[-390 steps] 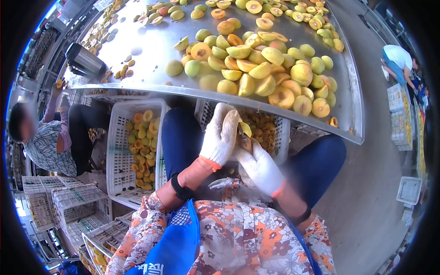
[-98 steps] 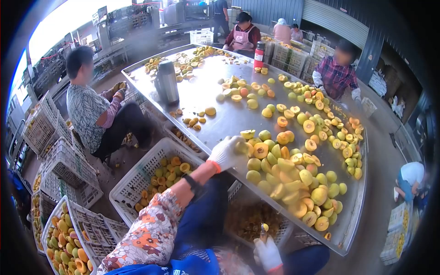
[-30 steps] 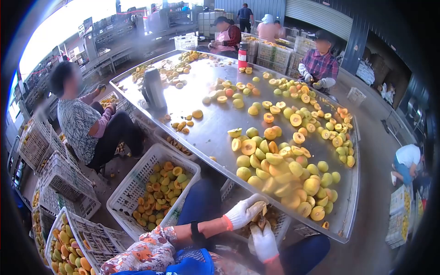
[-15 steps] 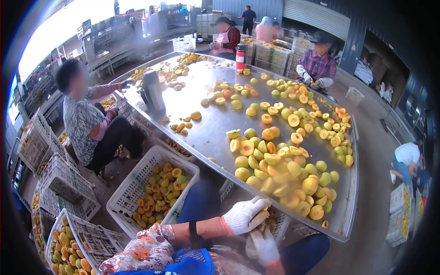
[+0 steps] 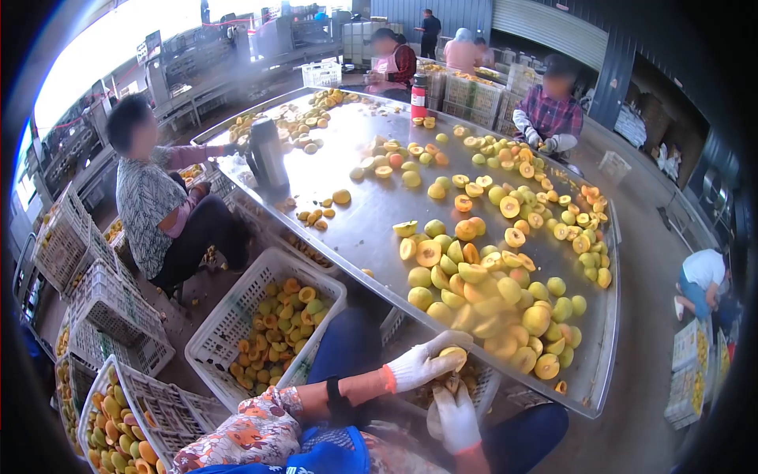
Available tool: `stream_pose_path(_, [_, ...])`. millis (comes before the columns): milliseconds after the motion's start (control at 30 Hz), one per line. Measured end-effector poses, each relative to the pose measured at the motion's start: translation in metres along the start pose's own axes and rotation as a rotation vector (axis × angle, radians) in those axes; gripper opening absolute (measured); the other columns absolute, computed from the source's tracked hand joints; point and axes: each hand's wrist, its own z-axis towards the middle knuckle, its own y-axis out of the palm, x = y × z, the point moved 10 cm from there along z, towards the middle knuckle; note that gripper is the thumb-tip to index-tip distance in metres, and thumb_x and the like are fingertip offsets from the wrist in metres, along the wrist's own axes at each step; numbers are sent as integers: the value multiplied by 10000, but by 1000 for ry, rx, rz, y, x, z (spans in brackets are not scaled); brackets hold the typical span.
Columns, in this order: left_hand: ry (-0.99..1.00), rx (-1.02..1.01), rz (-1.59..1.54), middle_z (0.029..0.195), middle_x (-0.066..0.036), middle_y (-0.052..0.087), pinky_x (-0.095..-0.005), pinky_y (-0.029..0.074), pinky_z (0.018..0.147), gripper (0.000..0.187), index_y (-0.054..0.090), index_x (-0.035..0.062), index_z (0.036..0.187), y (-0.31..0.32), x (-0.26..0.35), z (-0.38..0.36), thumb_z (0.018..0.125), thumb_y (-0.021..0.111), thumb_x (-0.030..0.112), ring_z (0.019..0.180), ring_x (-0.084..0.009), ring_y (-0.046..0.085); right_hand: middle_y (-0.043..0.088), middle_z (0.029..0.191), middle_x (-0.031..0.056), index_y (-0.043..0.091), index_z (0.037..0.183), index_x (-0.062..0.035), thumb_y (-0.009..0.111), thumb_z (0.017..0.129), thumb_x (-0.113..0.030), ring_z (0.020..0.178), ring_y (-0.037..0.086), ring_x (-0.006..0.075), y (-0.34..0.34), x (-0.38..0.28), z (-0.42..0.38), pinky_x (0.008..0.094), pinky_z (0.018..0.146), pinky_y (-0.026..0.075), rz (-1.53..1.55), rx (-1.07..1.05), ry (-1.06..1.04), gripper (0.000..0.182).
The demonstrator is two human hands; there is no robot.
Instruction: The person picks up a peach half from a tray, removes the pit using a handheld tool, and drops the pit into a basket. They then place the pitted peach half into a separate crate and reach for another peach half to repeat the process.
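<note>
My left hand [image 5: 422,365], in a white glove, is closed around a yellow peach half [image 5: 452,359] at the near edge of the metal table [image 5: 359,265]. Just below it, my gloved right hand [image 5: 458,417] has its fingers pressed together near the fruit. Whatever those fingers grip is too small or hidden to make out. Both hands are over a white crate [image 5: 487,393] between my knees, partly covered by them. On the table beyond lies a large heap of whole and halved peaches [image 5: 474,272].
A white crate of peach halves [image 5: 276,336] stands left of my knee, with a tilted fruit-filled crate [image 5: 118,419] nearer me. A metal flask [image 5: 268,154] and a red bottle [image 5: 418,96] stand on the table. Co-workers sit at the left [image 5: 146,189] and far right [image 5: 549,110].
My left hand has turned slightly, so more of the peach half shows. My right hand stays just below it. The co-worker on the left has shifted a little, the arm still reaching to the table.
</note>
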Motion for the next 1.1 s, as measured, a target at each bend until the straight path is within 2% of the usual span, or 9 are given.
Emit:
stream_pose_path(33, [-26,27,19,1128,-105,661,-344,519,888,348,575,79,1318,-1,-5,1,1045,584,295,996,-164,633,589,1137,56,523,1381,-11,607,1000,-196,990,528,115,0,-3,0,258,876,432,-15,37,-21,432])
stream_pose_path(133, [-35,125,72,1035,-81,681,-326,523,867,298,628,60,1241,-1,-13,-5,1051,568,282,961,-158,642,571,887,23,529,1308,-93,586,1002,-182,704,534,114,-1,6,6,280,637,454,-7,-41,20,323])
stream_pose_path(300, [126,153,348,907,-149,705,-399,548,770,231,638,88,1160,-3,6,-7,1035,577,273,839,-337,699,338,581,-35,477,1127,-222,530,1012,-162,350,260,95,8,24,5,278,342,224,170,-145,99,140])
stream_pose_path(367, [-42,106,262,914,-150,707,-408,548,770,232,638,87,1153,-2,-4,-4,1031,579,275,843,-348,697,343,592,-34,469,1111,-231,515,1019,-174,370,273,90,13,22,1,271,358,236,228,-192,116,117])
stream_pose_path(567, [279,176,460,961,-126,693,-358,553,806,258,625,54,1195,3,22,-13,1058,523,249,854,-251,704,362,606,-20,453,1089,-236,470,1038,-196,377,279,98,23,20,-11,279,365,241,298,-277,227,68])
stream_pose_path(600, [108,94,338,985,-118,687,-339,548,820,272,622,52,1200,4,3,-6,1060,520,261,875,-209,686,367,608,-17,452,1088,-236,461,1041,-194,376,278,101,24,21,-11,282,364,241,310,-277,243,64])
stream_pose_path(833, [82,92,-149,942,-73,662,-340,520,812,309,610,84,1249,6,-48,-3,1082,501,320,844,-148,609,355,593,-40,517,1067,-224,440,1086,-266,379,283,103,28,26,-16,289,383,251,451,-441,349,90])
stream_pose_path(967, [169,261,-163,972,-56,657,-310,520,810,349,604,68,1273,0,-43,-12,1079,516,344,879,-108,590,322,566,-43,509,966,-215,487,1060,-257,352,248,96,27,34,-13,284,366,218,463,-414,385,105])
stream_pose_path(1100, [3,120,-242,985,-63,668,-309,521,807,367,598,62,1286,5,-73,2,1073,528,353,880,-102,591,317,569,-61,546,940,-209,492,1072,-328,358,258,87,31,35,-12,283,380,222,565,-496,388,186])
